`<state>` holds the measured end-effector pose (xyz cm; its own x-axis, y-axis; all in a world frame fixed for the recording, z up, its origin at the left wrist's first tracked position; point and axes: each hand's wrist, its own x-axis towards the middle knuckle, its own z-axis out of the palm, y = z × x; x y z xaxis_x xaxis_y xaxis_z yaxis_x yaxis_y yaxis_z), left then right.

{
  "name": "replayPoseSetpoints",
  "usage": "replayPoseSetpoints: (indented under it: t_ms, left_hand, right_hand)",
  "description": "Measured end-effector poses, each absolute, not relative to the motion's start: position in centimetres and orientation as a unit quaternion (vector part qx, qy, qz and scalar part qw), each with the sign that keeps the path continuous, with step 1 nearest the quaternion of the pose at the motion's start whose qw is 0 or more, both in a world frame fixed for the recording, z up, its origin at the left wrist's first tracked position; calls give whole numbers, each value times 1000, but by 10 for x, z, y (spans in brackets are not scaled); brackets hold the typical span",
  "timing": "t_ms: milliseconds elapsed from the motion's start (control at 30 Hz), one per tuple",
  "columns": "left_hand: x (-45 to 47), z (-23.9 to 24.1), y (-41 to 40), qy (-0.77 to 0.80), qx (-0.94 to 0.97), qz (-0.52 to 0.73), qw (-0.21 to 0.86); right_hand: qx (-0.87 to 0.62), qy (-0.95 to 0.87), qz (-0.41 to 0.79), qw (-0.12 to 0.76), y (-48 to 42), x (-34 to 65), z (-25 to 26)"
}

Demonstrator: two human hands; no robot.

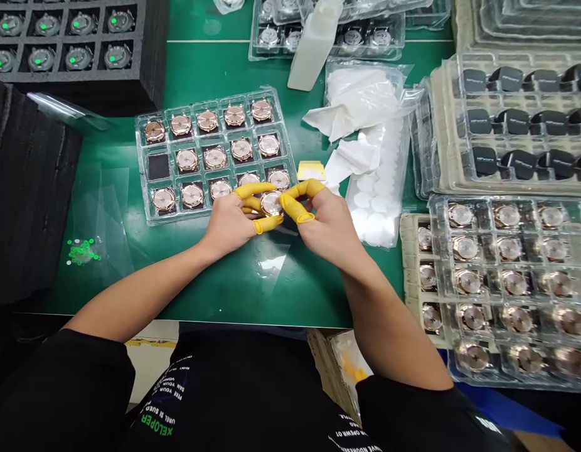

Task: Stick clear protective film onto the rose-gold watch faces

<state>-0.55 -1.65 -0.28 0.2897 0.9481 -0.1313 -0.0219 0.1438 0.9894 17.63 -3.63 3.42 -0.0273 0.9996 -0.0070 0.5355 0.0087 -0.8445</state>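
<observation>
A rose-gold watch case (271,202) is pinched between both my hands just above the green mat (234,276). My left hand (231,220) and my right hand (325,220) both wear yellow finger cots and close their fingertips on its rim. Right behind them lies a clear plastic tray (144,169) filled with several similar watch cases; one cell at its left is empty.
Stacked clear trays of watch cases (507,282) fill the right. Trays of black parts (516,119) lie behind them. White wipes and round pads (370,144) and a white bottle (314,44) sit at centre back. A black foam tray (64,44) and green rings (82,251) are at left.
</observation>
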Motion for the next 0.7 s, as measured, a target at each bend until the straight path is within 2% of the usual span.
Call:
replayPoseSetpoints:
  t_ms: [700]
  left_hand:
    - [-6, -5, -17, 437, 524, 403, 610]
  right_hand:
    - [-628, -609, 340, 346, -37, 173, 28]
